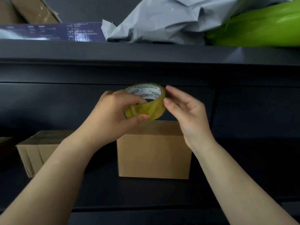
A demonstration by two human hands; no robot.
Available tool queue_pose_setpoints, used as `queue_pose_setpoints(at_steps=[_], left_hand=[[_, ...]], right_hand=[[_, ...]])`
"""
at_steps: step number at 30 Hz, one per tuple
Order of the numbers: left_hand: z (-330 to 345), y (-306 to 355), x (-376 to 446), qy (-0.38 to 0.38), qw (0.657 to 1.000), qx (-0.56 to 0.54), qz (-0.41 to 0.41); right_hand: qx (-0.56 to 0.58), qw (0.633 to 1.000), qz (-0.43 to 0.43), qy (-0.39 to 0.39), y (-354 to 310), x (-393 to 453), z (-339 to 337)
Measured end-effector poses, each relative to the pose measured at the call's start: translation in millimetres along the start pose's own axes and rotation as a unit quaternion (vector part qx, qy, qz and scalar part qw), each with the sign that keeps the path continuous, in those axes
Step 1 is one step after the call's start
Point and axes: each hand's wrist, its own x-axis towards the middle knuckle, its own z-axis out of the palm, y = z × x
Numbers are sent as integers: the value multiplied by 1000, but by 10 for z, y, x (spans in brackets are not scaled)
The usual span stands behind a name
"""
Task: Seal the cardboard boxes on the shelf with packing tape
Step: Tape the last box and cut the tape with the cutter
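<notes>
A roll of clear yellowish packing tape (151,103) with a white core and green print is held in the air above a closed cardboard box (154,158) that stands on the dark shelf (146,192). My left hand (113,116) grips the roll, fingers curled over its rim and thumb underneath. My right hand (183,111) is at the roll's right side, its fingertips touching the outer tape surface, fingers fairly straight. A second cardboard box (35,150) stands on the same shelf to the left, partly behind my left forearm.
The shelf above (146,51) carries a dark blue printed box (53,32), crumpled grey plastic bags (162,18), a bright green bag (259,28) and brown boxes (29,10) at the top left. A sliver of another box (4,143) shows at the far left.
</notes>
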Motion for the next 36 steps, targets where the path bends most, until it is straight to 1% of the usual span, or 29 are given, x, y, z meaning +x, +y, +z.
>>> queue_pose_setpoints(at_steps=[2,4,7,10,15,18,21,24,26,29,33,36], left_hand=[[11,-7,-1,4,1000,12,17],[24,-17,-5,9,1000,15,24],[45,-29,-12,6,999,16,30],[71,-23,-17,2,999,16,36],[84,-9,-12,-4,998,33,50],[69,-20,-8,-15,997,33,64],[91,-15,-14,-7,998,26,63],[116,-4,-10,8,998,17,57],[116,-9,-7,12,997,31,66],[92,-35,-22,1,995,41,86],[95,-43,-32,2,995,33,90],[98,-32,-28,11,995,43,91]], right_hand=[[-8,1000,-19,13,40,-47,30],[-17,998,-45,42,73,-83,44],[-10,996,-51,70,93,-84,40],[3,995,-53,81,91,-66,29],[-17,995,-50,85,85,-34,43],[2,995,-52,84,83,-36,47],[18,993,-78,91,95,-77,47],[9,989,-100,110,120,-107,66],[14,990,-91,104,120,-99,63],[13,995,-70,75,80,-60,9],[-38,994,-87,55,61,-48,-11],[-72,994,-73,46,66,-52,37]])
